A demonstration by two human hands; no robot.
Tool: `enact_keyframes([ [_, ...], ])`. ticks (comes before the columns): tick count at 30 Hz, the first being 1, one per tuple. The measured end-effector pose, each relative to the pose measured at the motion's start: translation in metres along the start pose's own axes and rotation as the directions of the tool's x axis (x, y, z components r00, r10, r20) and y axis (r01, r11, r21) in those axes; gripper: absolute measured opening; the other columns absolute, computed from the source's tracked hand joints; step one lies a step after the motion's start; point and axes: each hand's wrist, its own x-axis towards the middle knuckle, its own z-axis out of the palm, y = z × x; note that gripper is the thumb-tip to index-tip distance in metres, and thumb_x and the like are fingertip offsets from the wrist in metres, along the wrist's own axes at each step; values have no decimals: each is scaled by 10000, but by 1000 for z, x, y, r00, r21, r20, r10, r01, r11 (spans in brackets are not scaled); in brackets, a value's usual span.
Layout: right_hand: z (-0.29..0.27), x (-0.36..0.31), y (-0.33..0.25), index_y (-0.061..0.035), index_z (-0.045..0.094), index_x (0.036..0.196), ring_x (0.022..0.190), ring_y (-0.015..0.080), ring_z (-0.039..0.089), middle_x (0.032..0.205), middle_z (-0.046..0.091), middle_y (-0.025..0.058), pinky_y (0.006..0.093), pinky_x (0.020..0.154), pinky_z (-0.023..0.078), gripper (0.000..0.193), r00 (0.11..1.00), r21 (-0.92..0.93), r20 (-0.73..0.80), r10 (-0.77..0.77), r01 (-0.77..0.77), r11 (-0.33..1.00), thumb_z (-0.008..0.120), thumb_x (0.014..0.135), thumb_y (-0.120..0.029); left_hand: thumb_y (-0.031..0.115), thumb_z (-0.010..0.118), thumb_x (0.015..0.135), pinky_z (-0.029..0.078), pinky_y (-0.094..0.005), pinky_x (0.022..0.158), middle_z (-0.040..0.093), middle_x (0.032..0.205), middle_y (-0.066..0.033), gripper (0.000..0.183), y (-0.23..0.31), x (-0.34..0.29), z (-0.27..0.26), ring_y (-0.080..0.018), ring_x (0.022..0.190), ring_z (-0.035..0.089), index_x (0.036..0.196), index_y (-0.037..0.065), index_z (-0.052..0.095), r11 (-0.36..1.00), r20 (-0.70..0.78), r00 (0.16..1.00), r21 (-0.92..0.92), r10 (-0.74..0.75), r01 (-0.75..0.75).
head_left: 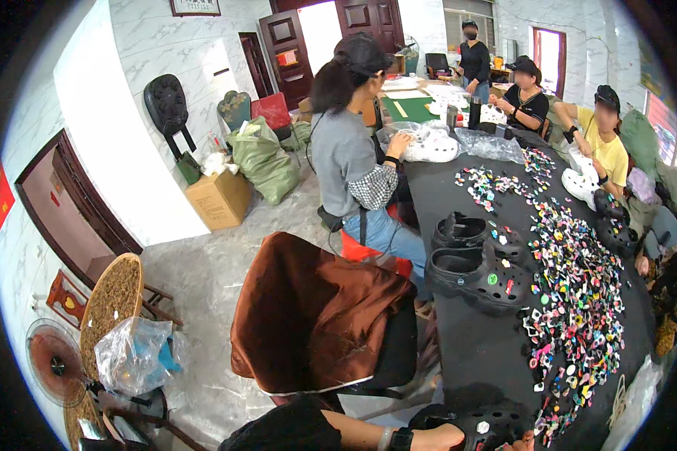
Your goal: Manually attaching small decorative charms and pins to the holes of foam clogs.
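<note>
At the lower edge lies a black clog (496,421) with a white flower-like charm on its upper. My left hand (440,437), with a dark watch and a pale band at the wrist, holds the clog by its near side; its fingertips are cut off by the picture edge. Only some bent fingers of my right hand (522,445) show, at the clog's toe end, and what they pinch is too small to make out. Beside the clog spreads a long heap of small colourful shoe charms (572,301). Farther up stand more black clogs (478,274), some with charms.
A black-covered table (466,338) runs away from me. Nearby stands a chair draped in brown cloth (308,316). A person in grey (353,143) handles white clogs (432,143); others sit or stand farther along. On the left are a round woven tray (116,289) and a fan (56,363).
</note>
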Motion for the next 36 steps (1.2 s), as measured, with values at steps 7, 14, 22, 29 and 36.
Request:
enact_keyframes([
  [7, 7, -4, 2, -75, 483, 863, 586, 109, 341, 726, 440, 1, 281, 616, 316, 181, 997, 37, 70, -16, 14, 999, 439, 1000, -184, -4, 533, 659, 461, -399, 850, 587, 949, -254, 349, 15, 10, -13, -355, 950, 575, 998, -48, 603, 1000, 56, 998, -18, -3, 4],
  [14, 12, -6, 2, -56, 484, 867, 581, 106, 345, 722, 448, 4, 276, 625, 313, 178, 995, 125, 96, -31, 19, 992, 437, 1000, -165, -26, 534, 648, 473, -411, 773, 545, 897, -292, 266, -3, -5, -5, -391, 870, 573, 908, -37, 587, 968, 385, 888, 95, -250, 231],
  [22, 9, -5, 0, -61, 478, 848, 577, 108, 348, 719, 448, 8, 280, 628, 316, 199, 996, 116, 83, -37, 27, 993, 436, 1002, -178, 8, 542, 658, 473, -385, 779, 546, 897, -282, 269, 3, 1, -5, -381, 857, 567, 920, -32, 591, 991, 201, 971, -15, -130, 136],
  [29, 3, -2, -2, -66, 484, 829, 601, 120, 366, 696, 403, 9, 284, 625, 354, 235, 993, 97, 117, -3, -8, 995, 426, 1009, -206, 24, 506, 787, 479, -326, 879, 599, 1082, -218, 359, 3, 1, -14, -292, 971, 597, 1136, -24, 574, 920, 439, 831, -24, -341, 390],
  [36, 4, -6, -3, -57, 526, 983, 614, 122, 375, 706, 406, 1, 261, 604, 375, 142, 996, 114, 80, -38, 29, 993, 442, 1000, -171, 35, 498, 808, 478, -324, 886, 600, 1100, -205, 357, 12, 7, -16, -283, 981, 597, 1155, -21, 565, 748, 438, 816, -375, -379, 548],
])
